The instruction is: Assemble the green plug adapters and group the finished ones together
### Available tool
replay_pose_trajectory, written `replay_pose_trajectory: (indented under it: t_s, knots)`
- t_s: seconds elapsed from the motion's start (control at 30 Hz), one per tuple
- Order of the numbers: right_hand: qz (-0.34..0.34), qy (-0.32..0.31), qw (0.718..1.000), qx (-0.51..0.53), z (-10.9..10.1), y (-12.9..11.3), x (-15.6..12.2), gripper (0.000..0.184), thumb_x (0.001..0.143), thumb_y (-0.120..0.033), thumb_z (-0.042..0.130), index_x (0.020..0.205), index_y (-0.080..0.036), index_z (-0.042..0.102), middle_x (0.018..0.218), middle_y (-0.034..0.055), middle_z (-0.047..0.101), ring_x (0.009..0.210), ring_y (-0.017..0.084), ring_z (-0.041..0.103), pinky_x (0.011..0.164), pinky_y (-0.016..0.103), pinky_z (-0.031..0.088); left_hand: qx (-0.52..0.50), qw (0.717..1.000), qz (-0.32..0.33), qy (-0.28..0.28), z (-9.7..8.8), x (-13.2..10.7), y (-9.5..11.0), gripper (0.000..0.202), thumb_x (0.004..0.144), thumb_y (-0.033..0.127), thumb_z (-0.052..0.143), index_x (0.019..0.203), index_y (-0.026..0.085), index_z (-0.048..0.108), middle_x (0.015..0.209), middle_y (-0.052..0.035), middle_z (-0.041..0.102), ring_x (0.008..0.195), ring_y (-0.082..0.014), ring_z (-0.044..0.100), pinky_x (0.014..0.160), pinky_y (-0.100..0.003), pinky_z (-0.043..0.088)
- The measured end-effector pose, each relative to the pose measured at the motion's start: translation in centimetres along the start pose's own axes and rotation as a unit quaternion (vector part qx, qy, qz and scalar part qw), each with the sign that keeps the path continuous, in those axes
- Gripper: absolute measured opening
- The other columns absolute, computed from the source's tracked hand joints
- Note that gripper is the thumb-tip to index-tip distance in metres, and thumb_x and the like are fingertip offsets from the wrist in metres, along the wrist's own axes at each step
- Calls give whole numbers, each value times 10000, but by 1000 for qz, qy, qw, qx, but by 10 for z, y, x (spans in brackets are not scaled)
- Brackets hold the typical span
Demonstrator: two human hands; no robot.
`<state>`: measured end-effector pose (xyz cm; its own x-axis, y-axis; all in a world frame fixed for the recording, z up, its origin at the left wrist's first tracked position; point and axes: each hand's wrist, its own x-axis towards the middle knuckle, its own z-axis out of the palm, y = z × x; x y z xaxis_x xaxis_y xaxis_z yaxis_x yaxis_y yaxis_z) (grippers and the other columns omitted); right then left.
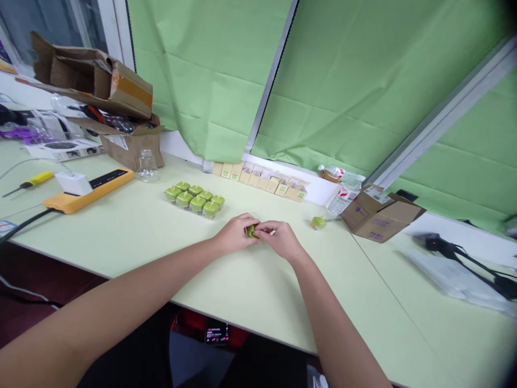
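My left hand (235, 233) and my right hand (280, 238) meet over the pale green table (133, 231), and both pinch one small green bottle (252, 231) between their fingertips. A cluster of several similar green bottles (195, 199) stands to the left beyond my hands. One more green bottle (319, 221) lies alone to the right. A row of small beige boxes (260, 179) lines the wall behind.
An orange power strip (91, 189) with a white plug lies at left, near a yellow screwdriver (30, 183) and a clear glass bottle (147, 166). Open cardboard boxes (92, 75) are stacked at the back left. A brown carton (377, 213) and a black tripod (464, 256) sit at right.
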<state>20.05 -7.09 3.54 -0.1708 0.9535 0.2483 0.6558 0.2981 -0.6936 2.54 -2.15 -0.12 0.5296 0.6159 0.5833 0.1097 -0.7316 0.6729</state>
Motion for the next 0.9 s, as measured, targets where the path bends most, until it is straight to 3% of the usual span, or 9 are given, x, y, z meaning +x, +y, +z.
replay_pose_trajectory:
  t_s: [0.23,0.37,0.43,0.47,0.53,0.63,0.77,0.83,0.9]
  knots:
    - [-74,21,991,-108,9,0,0,193,781,-130,558,686,-235,688,710,-18,630,639,119,536,628,250,395,19,1000,5,3,2,-2,-1,238,727,237,759,952,195,693,906,-25,603,784,-143,562,725,-260,458]
    - [-68,91,992,-53,7,0,3,40,751,-184,640,752,-218,660,768,-9,617,667,121,544,653,256,439,15,999,13,33,3,0,1,316,735,193,737,1045,200,673,957,-33,603,800,-144,564,748,-265,474]
    - [-24,130,991,-9,5,0,4,163,694,-249,723,818,-211,625,822,-5,611,676,126,552,631,260,459,15,999,15,48,3,0,2,378,740,194,736,1109,208,655,1006,-42,606,805,-145,568,743,-271,485]
    - [8,125,992,20,4,1,4,235,677,-287,745,852,-210,609,840,-3,613,670,128,558,602,260,463,15,998,20,51,2,0,3,402,745,194,733,1137,214,645,1032,-46,607,823,-150,575,751,-274,492]
    - [63,57,992,93,3,1,5,279,707,-364,727,898,-203,602,843,6,628,653,136,574,541,258,465,16,998,37,50,2,-1,5,417,762,185,718,1167,227,633,1070,-52,607,890,-164,594,795,-285,504]
    - [85,-36,976,195,6,1,5,255,773,-410,665,880,-180,633,811,23,652,638,138,588,540,270,495,21,997,65,43,0,-2,9,396,791,181,686,1178,239,624,1093,-58,605,984,-187,603,856,-309,508]
    - [86,-3,962,259,6,-1,6,268,730,-399,721,848,-172,642,779,14,661,609,118,580,595,279,510,32,997,66,38,-3,-3,11,486,793,219,681,1264,228,561,1186,-85,594,1007,-197,591,871,-322,502]
    - [100,10,957,272,4,-1,7,286,711,-404,738,848,-177,635,755,4,654,587,112,572,576,272,495,42,997,45,37,-3,-4,10,574,789,209,658,1338,206,490,1211,-94,597,917,-173,595,820,-304,502]
    - [111,5,953,283,0,-2,6,296,696,-410,747,842,-180,632,735,-6,645,547,101,552,550,266,476,51,998,21,22,-3,-4,7,510,795,172,599,1298,188,514,1111,-70,641,798,-142,584,743,-272,486]
